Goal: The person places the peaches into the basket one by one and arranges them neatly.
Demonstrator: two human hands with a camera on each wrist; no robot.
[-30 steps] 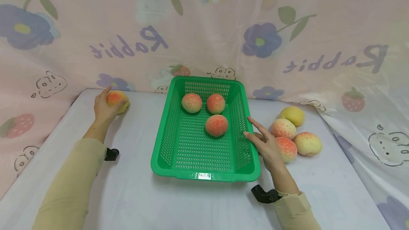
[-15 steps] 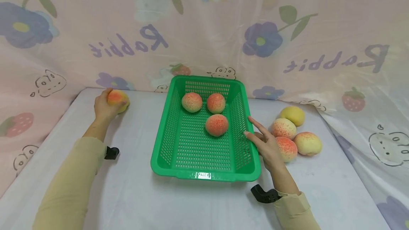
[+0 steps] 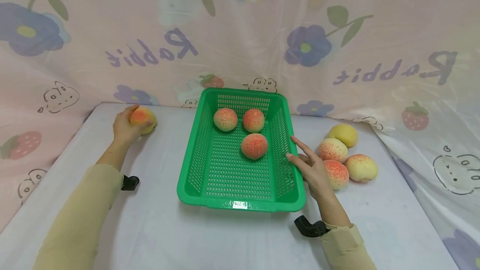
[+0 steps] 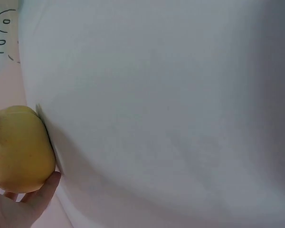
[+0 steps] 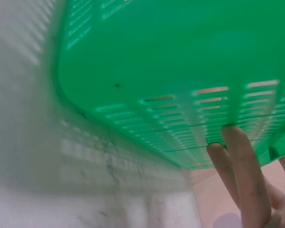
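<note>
At the back left of the table, my left hand [image 3: 124, 129] grips a yellow peach [image 3: 149, 116] with a red blush. The left wrist view shows this peach from its yellow side, with fingers bent beneath it, close against the white cloth. My right hand [image 3: 316, 176] holds the right rim of a green plastic basket [image 3: 186, 174]. Two of its fingertips reach over that rim, while other fingers [image 5: 244, 175] press on the slotted outer wall in the right wrist view. Inside the basket lie three reddish peaches, one at back left [image 3: 225, 119], one at back right [image 3: 253, 120], one nearer [image 3: 254, 146].
Right of the basket, several more peaches sit in a cluster: a plain yellow one [image 3: 343, 135], a pale speckled one [image 3: 333, 150], a red one [image 3: 336, 174] partly behind my right hand, and a yellowish one [image 3: 361, 168]. A printed curtain [image 3: 240, 41] hangs behind the table.
My left hand has shifted slightly to the right with the peach in its grip. The right hand and the basket have stayed in place.
</note>
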